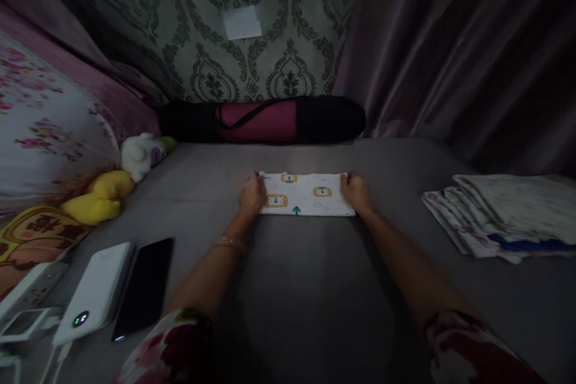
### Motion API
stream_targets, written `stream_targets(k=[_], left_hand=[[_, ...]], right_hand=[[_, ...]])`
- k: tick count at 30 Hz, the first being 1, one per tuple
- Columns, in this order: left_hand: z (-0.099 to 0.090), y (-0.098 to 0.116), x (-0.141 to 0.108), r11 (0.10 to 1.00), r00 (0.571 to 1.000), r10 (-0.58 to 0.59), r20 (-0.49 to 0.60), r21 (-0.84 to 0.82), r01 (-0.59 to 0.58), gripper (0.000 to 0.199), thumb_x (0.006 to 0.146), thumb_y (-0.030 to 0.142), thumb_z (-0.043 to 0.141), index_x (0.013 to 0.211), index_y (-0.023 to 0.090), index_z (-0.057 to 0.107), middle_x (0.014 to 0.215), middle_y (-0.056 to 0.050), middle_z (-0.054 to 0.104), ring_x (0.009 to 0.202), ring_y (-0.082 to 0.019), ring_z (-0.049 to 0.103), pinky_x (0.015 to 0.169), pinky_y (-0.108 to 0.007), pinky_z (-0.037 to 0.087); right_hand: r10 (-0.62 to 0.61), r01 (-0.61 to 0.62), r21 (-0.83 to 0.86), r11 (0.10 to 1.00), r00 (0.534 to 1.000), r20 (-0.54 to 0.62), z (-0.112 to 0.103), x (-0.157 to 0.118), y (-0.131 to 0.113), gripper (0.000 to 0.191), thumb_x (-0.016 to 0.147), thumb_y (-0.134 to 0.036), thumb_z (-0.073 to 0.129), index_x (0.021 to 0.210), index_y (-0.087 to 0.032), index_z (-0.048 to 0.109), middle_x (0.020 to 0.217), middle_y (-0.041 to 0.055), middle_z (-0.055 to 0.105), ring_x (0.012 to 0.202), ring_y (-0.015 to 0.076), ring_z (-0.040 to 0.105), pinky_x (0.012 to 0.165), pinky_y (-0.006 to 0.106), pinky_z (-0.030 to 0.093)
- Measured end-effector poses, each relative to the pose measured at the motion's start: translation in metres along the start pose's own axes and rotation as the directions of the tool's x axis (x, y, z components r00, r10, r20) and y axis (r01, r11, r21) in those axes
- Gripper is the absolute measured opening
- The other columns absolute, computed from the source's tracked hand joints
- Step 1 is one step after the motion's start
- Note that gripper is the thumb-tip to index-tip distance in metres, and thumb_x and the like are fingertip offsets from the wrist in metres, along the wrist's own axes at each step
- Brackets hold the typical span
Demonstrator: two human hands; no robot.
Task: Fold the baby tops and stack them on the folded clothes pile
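Note:
A white cloth (308,197) printed with yellow lion faces and green arrows is folded into a wide rectangle at the middle of the grey surface. My left hand (252,193) grips its left end, with the fingers curled over the edge. At the opposite end, my right hand (356,192) pinches the right edge. The cloth is stretched fairly flat between both hands. Whether its underside touches the surface I cannot tell.
Folded cloths (508,216) are stacked at the right. On the left lie a black phone (144,285), a white power bank (96,288), a power strip (33,288) and plush toys (141,155). A black and maroon long bag (261,121) lies along the patterned wall.

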State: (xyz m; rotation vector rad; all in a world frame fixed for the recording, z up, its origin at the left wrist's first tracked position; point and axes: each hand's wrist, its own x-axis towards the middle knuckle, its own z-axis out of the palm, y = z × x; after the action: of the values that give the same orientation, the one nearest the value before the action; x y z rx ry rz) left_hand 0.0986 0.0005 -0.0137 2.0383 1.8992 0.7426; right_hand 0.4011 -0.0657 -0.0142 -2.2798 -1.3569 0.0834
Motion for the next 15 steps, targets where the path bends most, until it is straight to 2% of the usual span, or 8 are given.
stream_targets(k=[5,9,12,15], left_hand=[[-0.011,0.000,-0.005,1.000,0.999,0.022,-0.045,-0.008,-0.023,0.033,0.095,0.035,0.040,0.119,0.013,0.048,0.098,-0.016,0.065,0.094,-0.026,0.064,0.080,-0.035,0.048],[-0.015,0.006,-0.012,0.995,0.986,0.104,-0.133,0.023,-0.101,0.035,0.094,0.035,0.042,0.119,0.012,0.050,0.116,-0.019,0.059,0.111,-0.028,0.057,0.093,-0.039,0.045],[-0.008,0.024,-0.019,0.968,0.965,0.247,-0.088,-0.016,-0.249,0.037,0.096,0.033,0.038,0.123,0.010,0.050,0.121,-0.019,0.058,0.117,-0.027,0.054,0.100,-0.040,0.041],[0.004,0.050,-0.029,0.918,0.919,0.395,0.010,-0.043,-0.394,0.038,0.095,0.026,0.037,0.127,0.009,0.050,0.132,-0.020,0.054,0.128,-0.027,0.047,0.109,-0.042,0.034]], right_hand=[[0.063,-0.066,0.030,0.997,0.994,0.091,-0.015,0.001,-0.003,0.030,0.094,-0.029,0.041,0.108,-0.013,0.063,0.098,0.0159,0.070,0.092,0.0249,0.067,0.073,0.030,0.046],[0.046,-0.047,0.006,0.999,0.998,0.043,-0.030,-0.013,-0.015,0.034,0.093,-0.021,0.040,0.119,-0.011,0.058,0.108,0.0189,0.067,0.099,0.0269,0.065,0.081,0.034,0.047],[-0.159,0.158,-0.013,0.987,0.987,-0.008,-0.029,-0.031,-0.039,0.043,0.095,-0.022,0.035,0.134,-0.008,0.047,0.128,0.0228,0.056,0.120,0.0306,0.054,0.098,0.044,0.040],[-0.429,0.431,-0.033,0.902,0.901,0.055,-0.019,-0.047,-0.069,0.050,0.097,-0.026,0.029,0.142,-0.007,0.040,0.148,0.0189,0.041,0.140,0.0299,0.030,0.114,0.051,0.019]])
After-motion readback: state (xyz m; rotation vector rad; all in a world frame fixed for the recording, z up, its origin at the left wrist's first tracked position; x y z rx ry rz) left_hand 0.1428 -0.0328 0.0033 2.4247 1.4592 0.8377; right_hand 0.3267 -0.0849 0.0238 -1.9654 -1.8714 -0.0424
